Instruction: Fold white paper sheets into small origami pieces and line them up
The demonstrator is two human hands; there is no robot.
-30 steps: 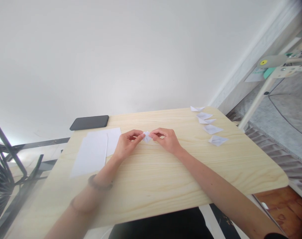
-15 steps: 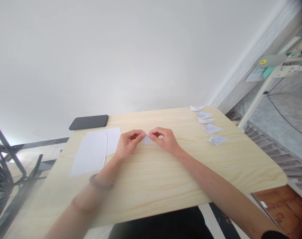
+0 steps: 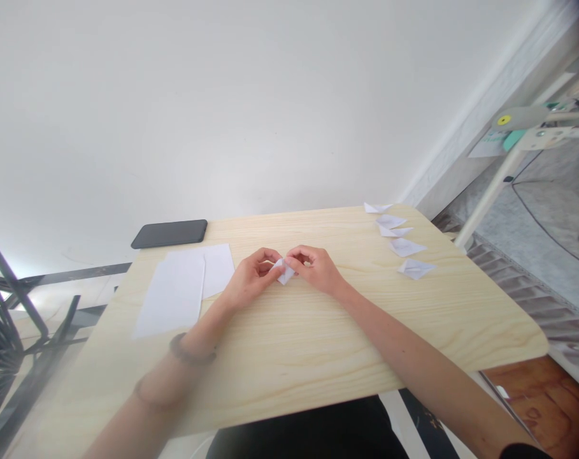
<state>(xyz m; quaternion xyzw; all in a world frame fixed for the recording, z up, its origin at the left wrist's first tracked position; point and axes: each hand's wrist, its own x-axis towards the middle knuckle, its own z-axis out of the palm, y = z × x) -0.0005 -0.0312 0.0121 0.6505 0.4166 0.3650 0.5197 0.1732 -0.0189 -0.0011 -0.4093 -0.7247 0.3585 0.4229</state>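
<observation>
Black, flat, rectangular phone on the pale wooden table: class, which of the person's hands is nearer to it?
Left. The left hand is right of the black phone and closer to the camera; the right hand is farther to the right.

Small white folded paper (image 3: 285, 274), right there over the wooden table (image 3: 313, 347), visible part roughly diamond-shaped, one point towards the near edge, pinched between left hand (image 3: 253, 277) and right hand (image 3: 316, 268), sides partly hidden by fingers!

Setting: apparently a room at home. Evidence: wood-grained desk (image 3: 318, 357), far edge along plain white wall (image 3: 222, 115); dark phone (image 3: 169, 234) at far-left corner; white metal frame (image 3: 485, 204) with padded roller (image 3: 523, 119) beyond right edge.
</observation>
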